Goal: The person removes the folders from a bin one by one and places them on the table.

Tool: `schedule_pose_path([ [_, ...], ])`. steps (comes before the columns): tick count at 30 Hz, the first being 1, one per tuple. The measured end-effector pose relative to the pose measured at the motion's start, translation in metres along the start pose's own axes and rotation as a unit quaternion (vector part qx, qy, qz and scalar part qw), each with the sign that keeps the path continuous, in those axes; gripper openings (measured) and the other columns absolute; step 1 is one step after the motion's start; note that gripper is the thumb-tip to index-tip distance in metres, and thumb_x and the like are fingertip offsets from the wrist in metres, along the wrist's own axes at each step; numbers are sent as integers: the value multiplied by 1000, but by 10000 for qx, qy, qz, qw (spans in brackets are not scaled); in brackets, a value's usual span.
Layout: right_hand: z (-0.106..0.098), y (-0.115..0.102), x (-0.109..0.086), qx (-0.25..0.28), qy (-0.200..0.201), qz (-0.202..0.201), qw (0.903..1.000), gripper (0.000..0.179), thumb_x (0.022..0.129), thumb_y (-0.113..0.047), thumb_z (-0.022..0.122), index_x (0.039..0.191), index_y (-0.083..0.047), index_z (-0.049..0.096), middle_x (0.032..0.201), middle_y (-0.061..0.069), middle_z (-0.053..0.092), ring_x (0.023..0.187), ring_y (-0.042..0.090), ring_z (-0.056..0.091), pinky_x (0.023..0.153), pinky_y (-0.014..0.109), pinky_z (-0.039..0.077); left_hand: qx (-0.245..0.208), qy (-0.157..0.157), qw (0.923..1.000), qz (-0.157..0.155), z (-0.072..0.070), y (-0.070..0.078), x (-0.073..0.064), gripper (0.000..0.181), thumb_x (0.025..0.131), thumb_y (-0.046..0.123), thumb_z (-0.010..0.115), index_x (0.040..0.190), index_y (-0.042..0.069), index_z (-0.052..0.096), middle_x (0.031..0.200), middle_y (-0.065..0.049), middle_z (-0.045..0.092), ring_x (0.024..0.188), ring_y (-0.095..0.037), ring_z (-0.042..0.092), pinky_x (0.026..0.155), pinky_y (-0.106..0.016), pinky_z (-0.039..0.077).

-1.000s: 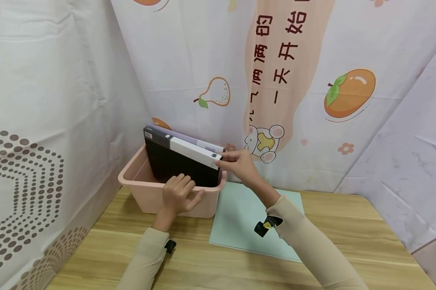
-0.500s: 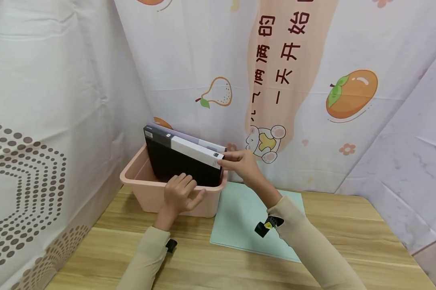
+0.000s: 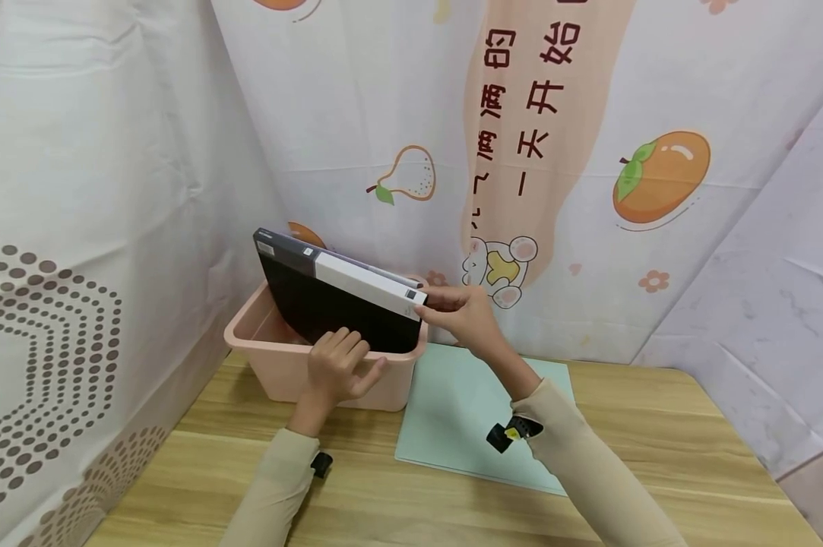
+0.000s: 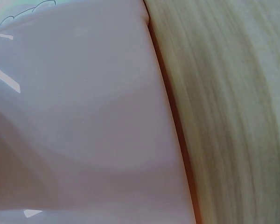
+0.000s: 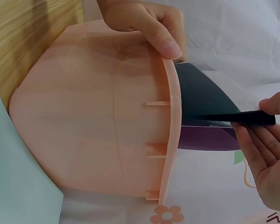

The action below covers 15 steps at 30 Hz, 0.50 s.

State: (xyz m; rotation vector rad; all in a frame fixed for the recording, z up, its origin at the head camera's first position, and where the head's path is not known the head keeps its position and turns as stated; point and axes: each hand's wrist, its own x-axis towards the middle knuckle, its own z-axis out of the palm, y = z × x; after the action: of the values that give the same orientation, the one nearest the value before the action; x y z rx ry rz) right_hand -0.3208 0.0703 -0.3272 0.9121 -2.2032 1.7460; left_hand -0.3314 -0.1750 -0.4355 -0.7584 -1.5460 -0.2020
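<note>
A black folder (image 3: pixel 336 300) with a white label on its spine stands tilted in a pink plastic bin (image 3: pixel 267 349), its left end raised higher. My right hand (image 3: pixel 462 315) pinches the spine's right end between thumb and fingers, as the right wrist view also shows. Behind it is a purple folder (image 5: pixel 207 138), mostly hidden in the head view. With fingers curled over the bin's front rim, my left hand (image 3: pixel 336 365) holds the bin. The left wrist view shows only the bin's smooth wall (image 4: pixel 93 102) and the wooden table.
A flat pale green sheet or folder (image 3: pixel 473 425) lies on the wooden table (image 3: pixel 644 425) to the right of the bin. Printed curtains (image 3: pixel 356 99) hang close behind and to the left of the bin.
The black folder's left end has shifted left and slightly up, covering more of the purple folder. My right hand has moved slightly right with it. My left hand stays on the rim.
</note>
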Motion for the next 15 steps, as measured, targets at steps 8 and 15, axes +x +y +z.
schedule_pose_path([
  [8,-5,-3,3,171,-4,-113,9998,29,85,-1,78,113,4,75,103,25,75,77,7,72,71,24,60,-71,-11,10000,-30,-1,1,-1,49,94,44,55,60,10,57,58,-3,54,50,-18,47,44,-30,35],
  [15,-10,-10,9,570,131,-132,9982,29,86,-4,78,114,3,75,99,12,78,85,11,75,80,28,60,-43,2,10000,-54,0,0,-1,51,94,45,54,59,9,57,57,-4,54,50,-18,47,44,-30,35],
])
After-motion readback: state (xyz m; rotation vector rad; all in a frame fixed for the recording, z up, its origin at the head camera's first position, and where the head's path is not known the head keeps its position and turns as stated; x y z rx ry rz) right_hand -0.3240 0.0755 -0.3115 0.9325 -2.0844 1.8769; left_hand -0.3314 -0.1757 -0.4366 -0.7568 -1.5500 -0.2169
